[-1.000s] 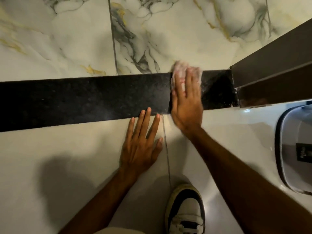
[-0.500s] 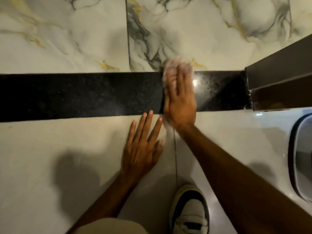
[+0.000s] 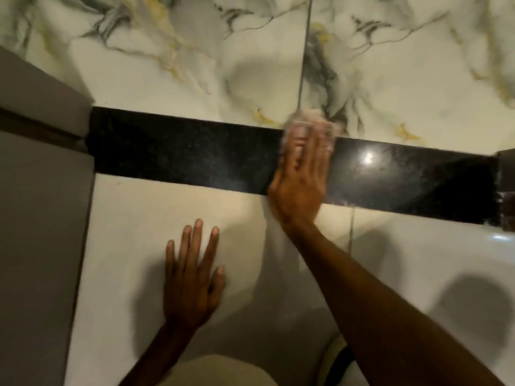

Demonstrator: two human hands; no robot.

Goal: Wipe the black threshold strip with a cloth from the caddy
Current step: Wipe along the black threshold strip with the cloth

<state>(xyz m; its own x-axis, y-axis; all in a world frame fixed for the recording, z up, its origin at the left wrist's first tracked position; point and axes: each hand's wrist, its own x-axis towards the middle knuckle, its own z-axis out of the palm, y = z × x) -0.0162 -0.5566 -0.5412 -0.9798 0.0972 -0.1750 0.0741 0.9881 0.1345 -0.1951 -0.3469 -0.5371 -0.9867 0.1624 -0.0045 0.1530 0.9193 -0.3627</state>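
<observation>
The black threshold strip (image 3: pixel 181 156) runs across the floor from left to right, speckled and shiny, with a light glare right of middle. My right hand (image 3: pixel 302 179) lies flat on the strip and presses a pale pinkish cloth (image 3: pixel 309 122) against it; the cloth pokes out past my fingertips at the strip's far edge and is blurred. My left hand (image 3: pixel 192 280) rests flat on the plain cream floor tile below the strip, fingers spread, holding nothing. The caddy is out of view.
Marble-patterned tiles (image 3: pixel 167 65) with grey and gold veins lie beyond the strip. A grey door frame or wall (image 3: pixel 39 190) stands at the left, another frame edge (image 3: pixel 505 190) at the far right. My knee (image 3: pixel 217 370) and part of a shoe (image 3: pixel 338 360) show at the bottom.
My right hand has slid the cloth leftward along the strip. The view has swung left, so the left frame appears and the tub at the right has dropped out. My left hand stays planted.
</observation>
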